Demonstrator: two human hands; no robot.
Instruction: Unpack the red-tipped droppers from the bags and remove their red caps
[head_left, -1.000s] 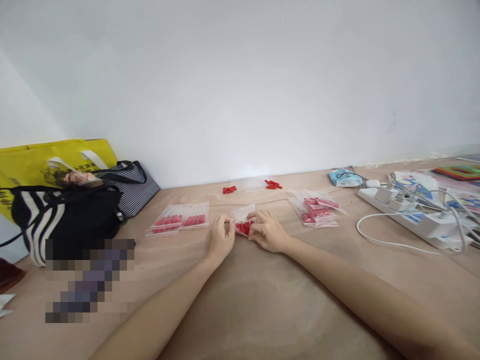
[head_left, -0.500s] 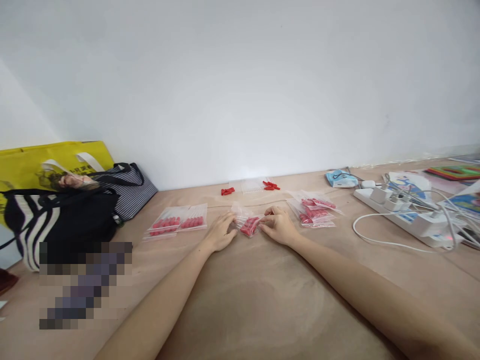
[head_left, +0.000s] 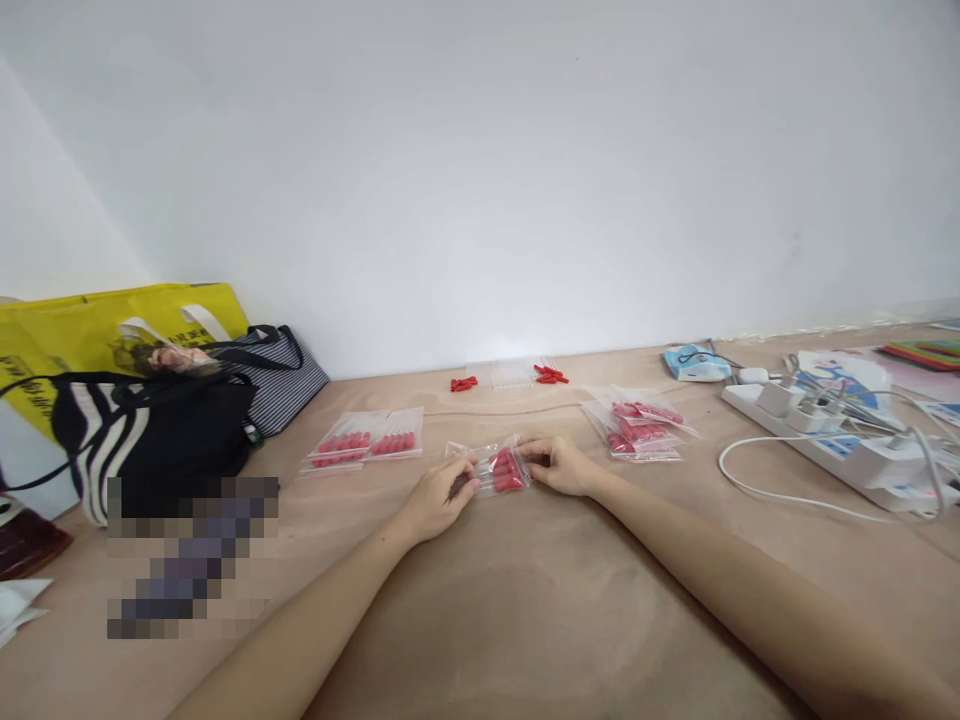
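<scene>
A small clear plastic bag (head_left: pixel 487 468) lies between my two hands, holding several red elongated pieces that seem to have clear stems. My left hand (head_left: pixel 441 497) pinches the bag's left part between thumb and fingers. At its right edge, beside the red ends, my right hand (head_left: pixel 561 466) has its fingers curled and closed on the plastic. To the left lie flat bags of similar red pieces (head_left: pixel 367 443). More filled bags (head_left: pixel 637 428) are heaped beyond my right hand.
Near the wall are two small piles of loose red pieces (head_left: pixel 463 384) (head_left: pixel 551 375) with clear items between them. On the right lie a white power strip (head_left: pixel 825 455) with cables and a blue face mask (head_left: pixel 696 363). A black bag (head_left: pixel 157 445) and a yellow bag (head_left: pixel 67 325) stand left.
The bag between my hands has turned flatter and come slightly nearer, its red pieces now lined up side by side. Both hands moved with it. The whole view shifted a little.
</scene>
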